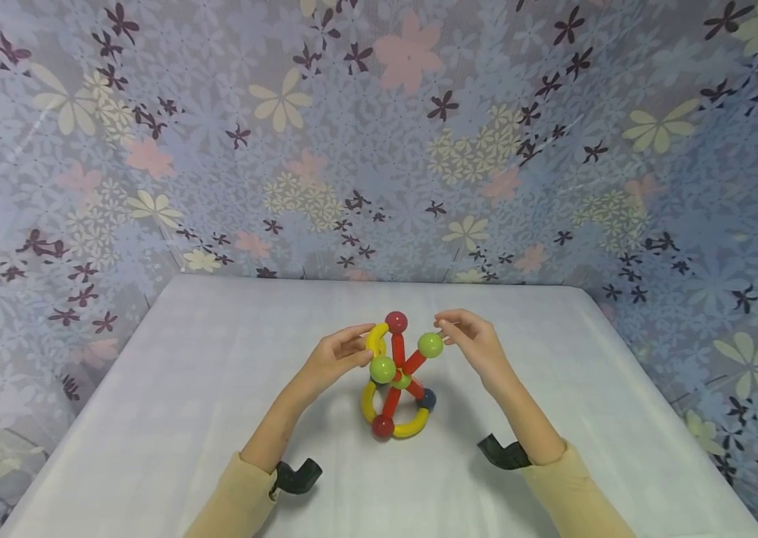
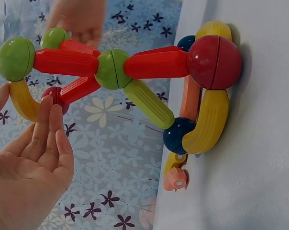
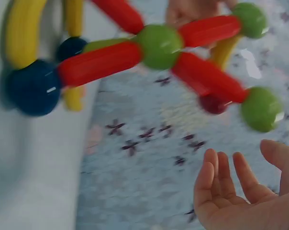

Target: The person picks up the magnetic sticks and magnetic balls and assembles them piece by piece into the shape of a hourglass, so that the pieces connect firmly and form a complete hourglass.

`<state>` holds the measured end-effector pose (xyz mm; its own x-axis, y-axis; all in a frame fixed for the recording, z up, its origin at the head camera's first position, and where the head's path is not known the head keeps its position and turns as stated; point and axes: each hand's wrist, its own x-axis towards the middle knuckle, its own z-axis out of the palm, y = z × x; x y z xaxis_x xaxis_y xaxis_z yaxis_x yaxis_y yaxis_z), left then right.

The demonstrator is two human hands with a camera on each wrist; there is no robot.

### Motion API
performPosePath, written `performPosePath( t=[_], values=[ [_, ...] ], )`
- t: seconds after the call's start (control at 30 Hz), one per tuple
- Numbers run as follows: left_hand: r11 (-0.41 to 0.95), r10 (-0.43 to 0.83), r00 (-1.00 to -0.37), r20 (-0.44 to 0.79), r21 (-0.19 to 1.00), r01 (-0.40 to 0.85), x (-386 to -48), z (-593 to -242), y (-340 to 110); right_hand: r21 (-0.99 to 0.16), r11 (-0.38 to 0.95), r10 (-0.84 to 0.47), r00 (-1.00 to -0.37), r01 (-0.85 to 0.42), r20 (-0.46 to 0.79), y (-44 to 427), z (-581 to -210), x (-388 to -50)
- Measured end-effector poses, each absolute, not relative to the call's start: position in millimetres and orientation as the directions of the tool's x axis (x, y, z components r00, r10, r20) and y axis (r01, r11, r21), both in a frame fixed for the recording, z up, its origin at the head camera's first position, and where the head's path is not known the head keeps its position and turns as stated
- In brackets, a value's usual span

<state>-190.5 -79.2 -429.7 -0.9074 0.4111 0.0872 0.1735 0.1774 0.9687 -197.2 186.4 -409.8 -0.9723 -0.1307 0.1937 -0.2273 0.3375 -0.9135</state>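
A toy of magnetic sticks and balls stands on the table, with a green ball [image 2: 113,69] at its middle. Red sticks [image 2: 156,64] spread from that ball, and a ring of curved yellow sticks [image 1: 409,427], red and blue balls forms the base. My left hand [image 1: 334,359] pinches an upper curved yellow stick [image 2: 24,100], its thumb by a green ball [image 2: 15,58] and its fingertips near a red ball [image 1: 396,322]. Beside the right-hand green ball [image 3: 262,109], my right hand [image 3: 245,201] is held with fingers loosely bent and nothing between them.
White cloth covers the table [image 1: 217,418]. A flowered curtain [image 1: 352,149] hangs behind and at both sides. Black mounts [image 1: 298,477] stick out from both wrists below the light sleeves [image 1: 237,497]. In the left wrist view, a small peach piece [image 2: 175,178] shows beyond the base.
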Motion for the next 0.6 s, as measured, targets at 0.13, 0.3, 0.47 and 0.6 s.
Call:
performPosePath(
  t=[0.13,0.3,0.47,0.6],
  values=[
    [0.173,0.408,-0.909,0.086,0.970,0.170,-191.1,-430.2,-79.3,-0.926,0.338,-0.126,-0.983,-0.168,0.133,189.2,-428.4,-219.1],
    [0.172,0.422,-0.903,0.086,0.970,0.173,-191.8,-430.5,-79.7,-0.927,0.329,-0.298,-0.951,-0.181,0.080,187.5,-455.2,-246.8],
    [0.172,0.420,-0.904,0.085,0.970,0.171,-192.1,-429.6,-81.7,-0.894,0.348,-0.534,-0.843,-0.283,0.059,171.7,-462.9,-268.3],
    [0.175,0.429,-0.900,0.082,0.969,0.172,-191.3,-428.6,-82.2,-0.869,0.375,-0.640,-0.769,-0.322,0.009,158.6,-462.3,-280.6]
  ],
)
